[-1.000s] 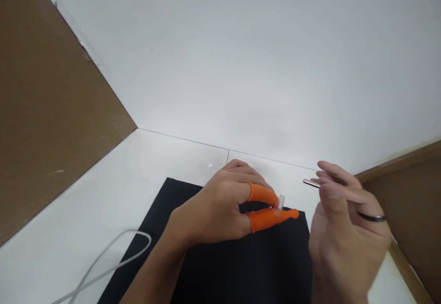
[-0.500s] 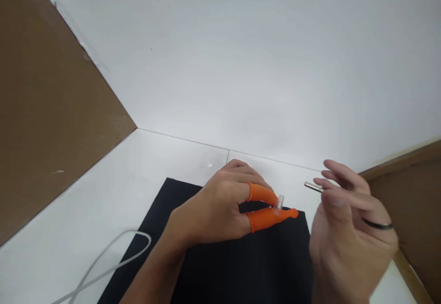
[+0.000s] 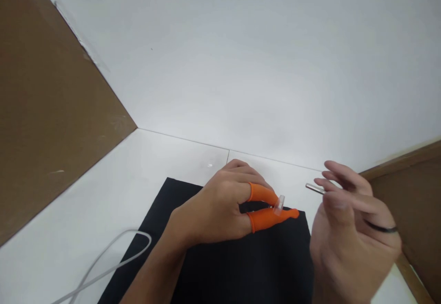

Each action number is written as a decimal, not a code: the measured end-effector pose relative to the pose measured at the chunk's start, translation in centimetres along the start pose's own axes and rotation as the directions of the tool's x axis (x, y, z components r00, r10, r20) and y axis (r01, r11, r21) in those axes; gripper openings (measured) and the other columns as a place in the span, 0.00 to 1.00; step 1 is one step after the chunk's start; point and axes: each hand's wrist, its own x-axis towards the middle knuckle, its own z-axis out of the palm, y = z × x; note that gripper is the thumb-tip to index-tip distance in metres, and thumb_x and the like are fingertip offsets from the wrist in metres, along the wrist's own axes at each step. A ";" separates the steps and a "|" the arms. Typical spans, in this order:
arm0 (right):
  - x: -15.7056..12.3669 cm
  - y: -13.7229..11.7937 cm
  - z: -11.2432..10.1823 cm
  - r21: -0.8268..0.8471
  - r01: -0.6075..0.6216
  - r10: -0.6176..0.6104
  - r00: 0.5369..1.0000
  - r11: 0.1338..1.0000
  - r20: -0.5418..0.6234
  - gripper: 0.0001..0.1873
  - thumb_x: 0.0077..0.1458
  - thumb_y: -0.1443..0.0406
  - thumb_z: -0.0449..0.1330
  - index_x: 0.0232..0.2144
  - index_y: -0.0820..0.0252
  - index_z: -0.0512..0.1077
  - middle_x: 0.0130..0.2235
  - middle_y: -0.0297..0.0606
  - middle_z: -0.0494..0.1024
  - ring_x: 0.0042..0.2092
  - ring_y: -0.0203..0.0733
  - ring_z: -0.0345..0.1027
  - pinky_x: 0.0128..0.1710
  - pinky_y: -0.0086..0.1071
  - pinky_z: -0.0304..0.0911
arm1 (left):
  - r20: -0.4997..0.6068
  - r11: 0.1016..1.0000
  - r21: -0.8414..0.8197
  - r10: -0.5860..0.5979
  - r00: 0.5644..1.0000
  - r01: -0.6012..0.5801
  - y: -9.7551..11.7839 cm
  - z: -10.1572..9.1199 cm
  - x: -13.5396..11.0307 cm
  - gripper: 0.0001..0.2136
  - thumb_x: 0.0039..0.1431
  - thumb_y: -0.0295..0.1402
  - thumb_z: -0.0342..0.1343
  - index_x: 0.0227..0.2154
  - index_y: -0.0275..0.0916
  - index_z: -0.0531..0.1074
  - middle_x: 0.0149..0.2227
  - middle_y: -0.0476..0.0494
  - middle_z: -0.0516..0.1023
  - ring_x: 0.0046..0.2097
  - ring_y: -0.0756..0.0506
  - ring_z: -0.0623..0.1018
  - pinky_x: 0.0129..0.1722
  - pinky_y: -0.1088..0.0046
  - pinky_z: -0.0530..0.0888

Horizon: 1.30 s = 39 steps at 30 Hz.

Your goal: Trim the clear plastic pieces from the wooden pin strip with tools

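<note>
My left hand (image 3: 220, 207) lies over a black mat (image 3: 237, 272). Orange finger cots (image 3: 267, 219) cover its thumb and index finger. Pinched between those two tips is a small clear plastic tube (image 3: 279, 205), tilted, its lower part partly hidden. To the right, my right hand (image 3: 354, 235) is raised with the palm side showing. Its thumb and index finger close on a thin metal rod (image 3: 314, 188) that points left towards the tube, apart from it. The rod's rear is hidden in the hand. A dark curved band (image 3: 381, 227) crosses this hand near the index finger's base.
A white cable (image 3: 117, 265) loops over the mat's left edge. Behind the hands rises a white wall (image 3: 241, 65). Brown panels flank the white surface, one on the left (image 3: 51, 111) and one on the right (image 3: 409, 212). A small clear piece (image 3: 210, 165) lies behind the mat.
My right hand has shifted very slightly right and down with the metal rod. The left hand and the clear tube look almost still.
</note>
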 end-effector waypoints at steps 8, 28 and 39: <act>-0.1 -0.4 -0.7 0.047 0.046 -0.054 0.983 0.998 0.177 0.06 0.57 0.69 0.72 0.34 0.50 0.84 0.53 0.34 0.83 0.52 0.43 0.75 0.53 0.44 0.67 | 0.000 0.999 0.023 0.024 1.000 -0.024 -0.2 0.1 0.1 0.04 0.63 0.28 0.69 0.36 0.37 0.79 0.34 0.48 0.87 0.37 0.49 0.83 0.50 0.67 0.74; 0.5 0.9 0.3 0.046 0.053 -0.048 0.994 0.998 -0.103 0.07 0.57 0.70 0.73 0.30 0.53 0.82 0.42 0.35 0.86 0.50 0.44 0.78 0.50 0.44 0.68 | 0.007 0.999 0.035 0.027 1.000 -0.027 -0.5 0.4 0.0 0.05 0.62 0.25 0.70 0.36 0.35 0.79 0.35 0.49 0.87 0.38 0.51 0.82 0.52 0.69 0.73; -0.1 -0.3 -1.2 0.065 0.066 -0.078 0.976 0.996 0.203 0.06 0.57 0.70 0.72 0.33 0.52 0.84 0.55 0.36 0.84 0.52 0.43 0.77 0.54 0.44 0.67 | 0.010 0.999 0.025 0.021 1.000 -0.021 -0.2 0.6 0.5 0.04 0.63 0.27 0.69 0.36 0.36 0.79 0.35 0.48 0.87 0.38 0.49 0.83 0.51 0.67 0.74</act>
